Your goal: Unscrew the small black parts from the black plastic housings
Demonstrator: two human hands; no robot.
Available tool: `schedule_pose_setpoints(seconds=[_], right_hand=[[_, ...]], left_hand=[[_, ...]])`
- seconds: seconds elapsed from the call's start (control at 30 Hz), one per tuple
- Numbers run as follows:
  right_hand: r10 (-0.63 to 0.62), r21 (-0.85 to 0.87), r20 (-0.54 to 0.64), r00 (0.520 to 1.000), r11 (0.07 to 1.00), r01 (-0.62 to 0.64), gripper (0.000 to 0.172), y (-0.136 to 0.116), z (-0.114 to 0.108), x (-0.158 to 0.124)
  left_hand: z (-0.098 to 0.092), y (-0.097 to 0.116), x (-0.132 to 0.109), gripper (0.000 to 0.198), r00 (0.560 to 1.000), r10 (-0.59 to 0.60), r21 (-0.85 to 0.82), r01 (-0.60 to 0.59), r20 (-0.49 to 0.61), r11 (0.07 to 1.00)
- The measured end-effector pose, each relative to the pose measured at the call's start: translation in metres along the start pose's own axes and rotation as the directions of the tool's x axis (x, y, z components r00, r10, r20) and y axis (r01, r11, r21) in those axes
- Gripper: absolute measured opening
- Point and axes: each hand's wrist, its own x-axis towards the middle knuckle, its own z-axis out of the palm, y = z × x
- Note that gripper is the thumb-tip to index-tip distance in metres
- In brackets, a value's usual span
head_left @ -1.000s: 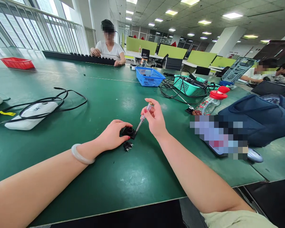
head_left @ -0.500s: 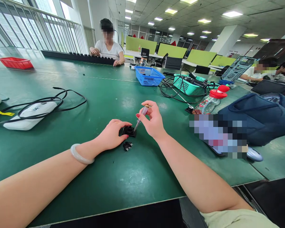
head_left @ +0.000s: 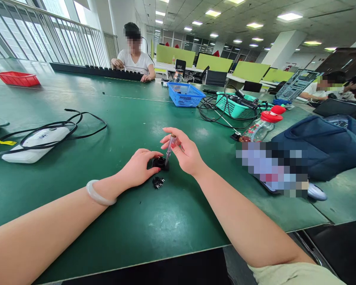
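Observation:
My left hand (head_left: 138, 168) pinches a small flat black part (head_left: 160, 162) against the green table, thumb on the near side and fingers on the far side. A screwdriver (head_left: 170, 145) with a clear handle stands nearly upright, its tip down at the right end of that part. The thumb and fingers of my right hand (head_left: 186, 152) hold its handle, with the other fingers stretched out. Just in front of the black part lies a second small black piece (head_left: 158, 182) with several light prongs, touched by neither hand.
A white device (head_left: 37, 146) wrapped in a black cord lies left. Ahead are a red tray (head_left: 17, 79), a blue basket (head_left: 186, 97) and a green basket (head_left: 234, 107) of cables. Right are a red-lidded bottle (head_left: 262, 126) and a dark blue bag (head_left: 320, 146). A person (head_left: 135, 59) sits opposite.
The screwdriver has tipped from a rightward slant to nearly upright. My right hand has shifted left, its fingers now stretched further out. My left hand still holds the black part.

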Motion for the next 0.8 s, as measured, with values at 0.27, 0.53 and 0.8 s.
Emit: schedule_pose_setpoints(seconds=[0.27, 0.53, 0.8], right_hand=[[0.06, -0.084, -0.134, 0.989, 0.994, -0.072, 0.026, 0.001, 0.002, 0.002], [-0.069, -0.218, -0.284, 0.956, 0.976, 0.006, 0.024, 0.002, 0.002, 0.0], [-0.249, -0.303, -0.224, 0.942, 0.937, 0.175, 0.025, -0.008, 0.011, -0.005]], left_hand=[[0.0, 0.002, -0.001, 0.048, 1.0, 0.011, 0.108, -0.012, 0.007, 0.994], [-0.001, 0.002, 0.0, 0.049, 0.999, 0.049, 0.181, -0.047, -0.007, 0.982], [0.0, 0.001, -0.001, 0.052, 0.999, 0.053, 0.18, -0.05, -0.013, 0.982]])
